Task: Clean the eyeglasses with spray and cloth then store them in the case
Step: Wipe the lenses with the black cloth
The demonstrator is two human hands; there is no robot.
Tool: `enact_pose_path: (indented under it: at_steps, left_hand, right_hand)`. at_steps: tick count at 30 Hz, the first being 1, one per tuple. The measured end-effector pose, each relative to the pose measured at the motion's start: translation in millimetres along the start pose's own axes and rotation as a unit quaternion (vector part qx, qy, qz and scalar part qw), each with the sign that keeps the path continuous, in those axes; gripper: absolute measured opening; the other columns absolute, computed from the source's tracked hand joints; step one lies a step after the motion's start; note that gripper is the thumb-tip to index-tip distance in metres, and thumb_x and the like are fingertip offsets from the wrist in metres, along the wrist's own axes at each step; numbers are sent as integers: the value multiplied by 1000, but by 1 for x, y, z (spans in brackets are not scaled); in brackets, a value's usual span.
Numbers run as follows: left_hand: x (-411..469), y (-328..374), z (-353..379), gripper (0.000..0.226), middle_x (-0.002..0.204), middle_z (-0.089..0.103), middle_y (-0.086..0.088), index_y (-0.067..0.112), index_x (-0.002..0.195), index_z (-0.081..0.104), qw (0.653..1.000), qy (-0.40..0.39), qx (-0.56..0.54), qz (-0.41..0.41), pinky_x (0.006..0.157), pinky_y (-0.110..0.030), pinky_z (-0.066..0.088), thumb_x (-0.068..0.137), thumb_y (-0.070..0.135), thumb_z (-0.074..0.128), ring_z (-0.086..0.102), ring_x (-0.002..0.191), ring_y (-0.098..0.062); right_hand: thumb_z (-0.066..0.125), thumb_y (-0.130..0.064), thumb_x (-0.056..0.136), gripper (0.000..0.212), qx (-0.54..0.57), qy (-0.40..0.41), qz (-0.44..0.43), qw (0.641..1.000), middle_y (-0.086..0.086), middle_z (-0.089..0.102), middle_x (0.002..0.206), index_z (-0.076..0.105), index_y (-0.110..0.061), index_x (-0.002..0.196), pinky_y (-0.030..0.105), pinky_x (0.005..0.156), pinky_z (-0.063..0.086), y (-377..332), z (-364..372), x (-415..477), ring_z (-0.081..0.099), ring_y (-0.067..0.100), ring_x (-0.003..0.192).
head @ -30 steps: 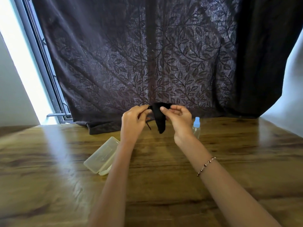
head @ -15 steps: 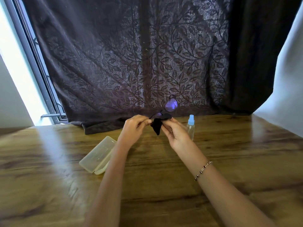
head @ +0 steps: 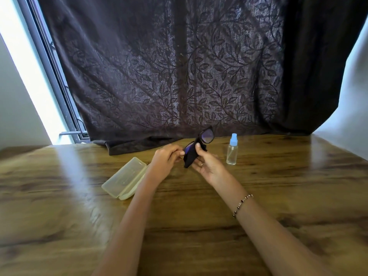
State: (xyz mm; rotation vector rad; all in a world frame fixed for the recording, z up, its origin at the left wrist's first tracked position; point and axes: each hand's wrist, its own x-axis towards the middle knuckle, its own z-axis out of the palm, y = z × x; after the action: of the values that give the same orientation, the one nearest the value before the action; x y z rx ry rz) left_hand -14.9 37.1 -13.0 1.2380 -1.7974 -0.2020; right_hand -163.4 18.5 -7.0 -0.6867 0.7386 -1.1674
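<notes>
Black-framed eyeglasses (head: 207,135) are held above the wooden table (head: 199,226), one lens sticking up free and the other partly wrapped in a black cloth (head: 190,159). My left hand (head: 165,162) pinches the frame's left end. My right hand (head: 209,166) holds the cloth against the lens, thumb on top and fingers beneath. A clear spray bottle (head: 232,150) with a light blue cap stands just right of my right hand. A translucent yellowish case (head: 124,178) lies shut on the table to the left of my left wrist.
A dark leaf-patterned curtain (head: 169,76) hangs along the table's far edge, its hem lying on the wood. A bright window strip and frame (head: 39,66) run down the left side. A bead bracelet (head: 242,205) is on my right wrist.
The glasses and cloth have come down from in front of the curtain to just above the table. One lens has come out of the cloth and now sticks up.
</notes>
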Motion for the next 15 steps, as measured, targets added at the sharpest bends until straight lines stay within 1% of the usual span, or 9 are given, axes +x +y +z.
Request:
enact_pose_path:
  at_steps: [2, 5, 6, 8, 10, 11, 13, 14, 15]
  left_hand:
    - [0, -2, 1, 10, 86, 62, 3, 6, 94, 65, 1000, 10, -19, -12, 63, -4, 46, 93, 5, 55, 60, 76, 8]
    - [0, -2, 2, 12, 81, 59, 7, 11, 92, 63, 1000, 13, -4, 10, 61, -6, 46, 94, 5, 53, 61, 71, 6]
    - [0, -3, 3, 14, 81, 59, 8, 10, 93, 64, 1000, 14, -2, 16, 60, -5, 46, 93, 4, 52, 61, 70, 7]
    - [1, -2, 3, 16, 85, 59, 3, 6, 98, 66, 1000, 15, -8, 9, 61, -5, 46, 93, 2, 51, 61, 67, 5]
    - [2, 0, 3, 18, 90, 61, -1, 4, 102, 66, 1000, 10, -1, 10, 62, -6, 47, 94, 2, 50, 61, 65, 0]
    - [3, 1, 3, 19, 91, 61, -3, 4, 103, 66, 1000, 7, 2, 11, 63, -8, 48, 94, 1, 50, 61, 65, -2]
    - [3, 3, 1, 20, 92, 60, -6, 4, 103, 66, 1000, 9, -6, 6, 64, -11, 51, 95, -1, 48, 61, 66, -6]
    - [3, 3, -1, 20, 92, 60, -8, 4, 102, 65, 1000, 11, -15, 2, 65, -11, 52, 95, -2, 47, 61, 67, -7]
    - [2, 3, -2, 20, 92, 59, -10, 4, 100, 65, 1000, 13, -26, -1, 65, -12, 53, 95, -2, 46, 61, 69, -8]
  right_hand:
    - [60, -10, 93, 3, -1, -12, 2, 1000, 8, 67, 88, 62, -9, 93, 29, 63, 57, 1, -1, 2, 65, 17, 78]
    - [62, 1, 89, 12, -11, -37, -6, 999, 9, 68, 91, 64, -10, 94, 27, 64, 56, 2, -2, 3, 65, 19, 82]
    - [64, -1, 88, 12, -22, -34, -8, 999, 8, 68, 92, 65, -10, 95, 27, 64, 56, 3, -3, 3, 65, 19, 83]
    - [68, -14, 87, 13, -38, -12, -8, 999, 6, 69, 92, 66, -11, 99, 28, 63, 54, 3, -3, 1, 65, 17, 83]
    - [67, -28, 88, 27, -25, 11, 4, 1000, 5, 69, 93, 64, -9, 108, 27, 59, 52, 2, -3, 2, 64, 15, 83]
    - [65, -29, 90, 30, -16, 13, 11, 1000, 5, 68, 94, 63, -8, 111, 27, 59, 52, 1, -3, 2, 63, 16, 84]
    - [59, -22, 94, 21, -12, -22, 15, 1000, 7, 65, 96, 61, -8, 109, 26, 62, 53, -1, -2, 2, 62, 16, 84]
    - [57, -15, 95, 13, -11, -48, 14, 999, 7, 65, 96, 61, -8, 106, 25, 63, 53, -2, -1, 1, 63, 15, 83]
    - [56, -7, 94, 11, -8, -65, 10, 998, 8, 65, 95, 62, -8, 103, 23, 64, 54, -1, 0, 1, 64, 15, 83]
